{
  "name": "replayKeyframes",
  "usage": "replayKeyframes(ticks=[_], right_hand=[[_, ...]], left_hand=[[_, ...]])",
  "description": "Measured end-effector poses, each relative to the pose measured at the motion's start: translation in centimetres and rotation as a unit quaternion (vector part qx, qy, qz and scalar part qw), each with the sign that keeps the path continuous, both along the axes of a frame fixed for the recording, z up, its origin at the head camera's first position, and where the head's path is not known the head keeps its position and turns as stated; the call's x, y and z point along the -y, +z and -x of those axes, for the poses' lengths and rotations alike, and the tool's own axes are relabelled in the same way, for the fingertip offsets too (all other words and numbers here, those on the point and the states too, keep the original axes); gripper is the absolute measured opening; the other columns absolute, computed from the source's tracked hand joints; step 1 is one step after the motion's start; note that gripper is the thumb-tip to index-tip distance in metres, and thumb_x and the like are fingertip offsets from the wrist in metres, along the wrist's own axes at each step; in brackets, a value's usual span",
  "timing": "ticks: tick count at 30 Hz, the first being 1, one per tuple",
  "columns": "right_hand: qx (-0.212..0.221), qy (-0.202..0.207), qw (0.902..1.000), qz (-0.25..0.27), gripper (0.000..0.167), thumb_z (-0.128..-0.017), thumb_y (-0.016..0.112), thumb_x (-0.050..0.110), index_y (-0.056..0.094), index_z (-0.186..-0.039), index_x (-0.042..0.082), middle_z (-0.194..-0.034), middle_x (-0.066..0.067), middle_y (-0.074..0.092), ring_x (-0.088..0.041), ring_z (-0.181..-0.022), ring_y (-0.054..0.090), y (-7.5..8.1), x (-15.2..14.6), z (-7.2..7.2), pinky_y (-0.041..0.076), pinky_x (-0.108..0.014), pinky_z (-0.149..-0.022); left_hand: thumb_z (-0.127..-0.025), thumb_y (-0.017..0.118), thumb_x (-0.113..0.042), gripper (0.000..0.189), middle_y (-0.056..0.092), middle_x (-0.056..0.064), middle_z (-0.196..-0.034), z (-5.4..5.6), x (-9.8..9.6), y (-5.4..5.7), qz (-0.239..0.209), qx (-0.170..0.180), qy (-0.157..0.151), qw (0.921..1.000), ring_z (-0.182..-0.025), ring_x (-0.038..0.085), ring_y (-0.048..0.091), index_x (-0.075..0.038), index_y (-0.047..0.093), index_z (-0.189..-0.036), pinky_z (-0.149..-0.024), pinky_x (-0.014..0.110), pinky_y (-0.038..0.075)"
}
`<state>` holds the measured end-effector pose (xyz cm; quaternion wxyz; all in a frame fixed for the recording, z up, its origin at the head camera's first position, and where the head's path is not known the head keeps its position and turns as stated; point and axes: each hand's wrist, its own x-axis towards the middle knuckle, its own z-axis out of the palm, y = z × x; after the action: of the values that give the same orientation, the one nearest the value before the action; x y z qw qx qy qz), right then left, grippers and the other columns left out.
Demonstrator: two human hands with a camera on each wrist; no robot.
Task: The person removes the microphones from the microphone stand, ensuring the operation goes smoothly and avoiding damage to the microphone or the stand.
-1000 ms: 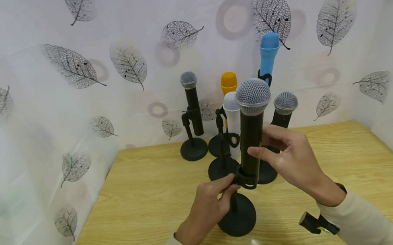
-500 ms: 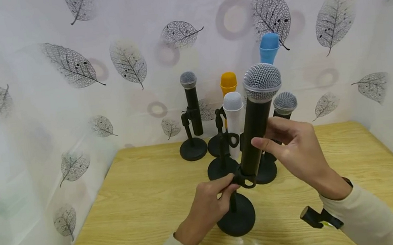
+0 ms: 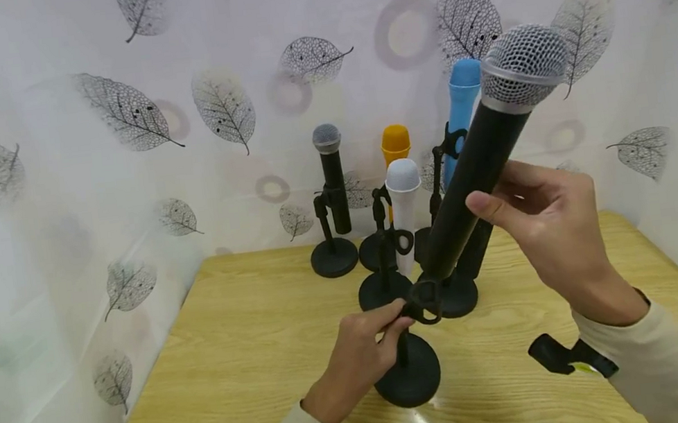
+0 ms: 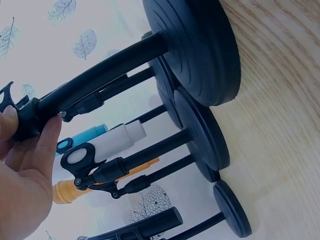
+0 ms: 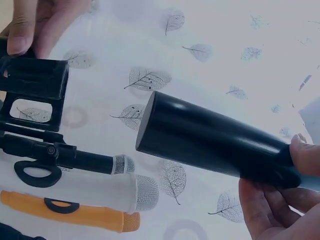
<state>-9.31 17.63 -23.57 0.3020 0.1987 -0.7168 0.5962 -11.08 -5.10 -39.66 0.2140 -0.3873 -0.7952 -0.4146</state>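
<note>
My right hand grips a black microphone with a silver mesh head round its handle, tilted up to the right. In the right wrist view the flat end of this black microphone is apart from the clip. My left hand pinches the top of the nearest black stand, beside its clip, which has nothing in it. The left wrist view shows the left hand holding this stand near its joint, with the round base at the far end.
Behind stand more microphones on black stands: a white one, an orange one, a blue one, a black one at the left, and another black one partly hidden behind the held microphone. The wooden table meets a leaf-patterned curtain.
My right hand has drawn the black microphone up and to the right, out of the clip, and it tilts more. The left hand stays on the stand.
</note>
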Motion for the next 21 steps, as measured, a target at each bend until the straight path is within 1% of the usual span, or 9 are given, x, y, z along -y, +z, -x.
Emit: replayKeyframes(ticks=[2,4,6,9,11,13,15,21], right_hand=[[0.003,0.0,1.0,-0.005,0.033,-0.086,0.073,-0.013,0.072,-0.118,-0.005,-0.102,-0.006,0.076,-0.014,-0.087,0.073,0.4,-0.3,-0.2,0.056,-0.019,-0.082],[0.01,-0.006,0.9998,-0.018,0.034,-0.086,0.073,-0.014,0.072,-0.118,-0.005,-0.102,-0.005,0.076,-0.014,-0.088,0.073,0.4,-0.4,-0.3,0.056,-0.019,-0.082],[0.012,-0.014,0.9995,-0.024,0.033,-0.086,0.073,-0.013,0.073,-0.117,-0.005,-0.102,-0.004,0.076,-0.013,-0.09,0.073,0.3,-0.7,-0.5,0.056,-0.018,-0.082],[0.018,-0.007,0.9997,-0.013,0.033,-0.086,0.073,-0.013,0.072,-0.117,-0.005,-0.105,-0.003,0.076,-0.014,-0.094,0.072,0.0,-1.1,-0.6,0.055,-0.018,-0.084],[0.027,-0.009,0.9994,-0.02,0.034,-0.086,0.073,-0.012,0.072,-0.119,-0.005,-0.107,-0.001,0.075,-0.013,-0.098,0.072,-0.2,-1.5,-0.7,0.055,-0.018,-0.084],[0.035,-0.009,0.9989,-0.03,0.035,-0.086,0.073,-0.011,0.071,-0.121,-0.006,-0.11,0.001,0.074,-0.012,-0.101,0.071,-0.5,-1.8,-0.7,0.054,-0.018,-0.085],[0.04,-0.02,0.9978,-0.049,0.035,-0.087,0.074,-0.01,0.07,-0.122,-0.006,-0.111,0.003,0.074,-0.011,-0.102,0.07,-0.8,-2.1,-0.8,0.054,-0.018,-0.084],[0.053,-0.043,0.9932,-0.095,0.033,-0.088,0.075,-0.006,0.07,-0.12,-0.006,-0.108,0.008,0.074,-0.006,-0.1,0.07,-1.5,-3.0,-1.1,0.054,-0.017,-0.083]], left_hand=[[-0.095,0.072,-0.011,0.015,0.077,0.002,-0.097,0.0,-0.1,0.0,-0.001,0.001,-0.001,1.0,-0.078,0.003,0.069,-0.005,0.074,-0.109,-0.069,0.012,0.053],[-0.095,0.071,-0.011,0.015,0.077,0.001,-0.096,0.0,-0.1,0.0,-0.001,0.0,-0.001,1.0,-0.077,0.003,0.069,-0.006,0.074,-0.109,-0.068,0.011,0.053],[-0.096,0.071,-0.011,0.016,0.077,0.001,-0.097,0.0,-0.2,0.1,-0.001,0.0,-0.001,1.0,-0.078,0.003,0.07,-0.006,0.075,-0.11,-0.068,0.012,0.053],[-0.096,0.071,-0.011,0.017,0.077,0.001,-0.098,0.0,-0.3,0.0,-0.002,-0.002,0.002,1.0,-0.084,0.006,0.072,-0.006,0.075,-0.111,-0.071,0.013,0.055],[-0.095,0.071,-0.01,0.016,0.077,0.002,-0.098,-0.1,-0.2,0.0,-0.002,0.0,0.004,1.0,-0.084,0.006,0.072,-0.005,0.075,-0.11,-0.071,0.013,0.055],[-0.095,0.072,-0.009,0.015,0.077,0.003,-0.096,-0.2,-0.1,0.0,0.0,-0.005,0.007,1.0,-0.083,0.006,0.072,-0.005,0.075,-0.108,-0.071,0.013,0.055],[-0.095,0.072,-0.009,0.016,0.077,0.003,-0.098,-0.3,0.1,-0.1,0.002,-0.002,0.008,1.0,-0.086,0.006,0.072,-0.005,0.075,-0.11,-0.073,0.013,0.055],[-0.094,0.072,-0.008,0.021,0.077,0.003,-0.102,-0.4,1.0,0.1,0.004,0.003,0.011,0.9999,-0.088,0.007,0.073,-0.005,0.075,-0.115,-0.074,0.014,0.055]])
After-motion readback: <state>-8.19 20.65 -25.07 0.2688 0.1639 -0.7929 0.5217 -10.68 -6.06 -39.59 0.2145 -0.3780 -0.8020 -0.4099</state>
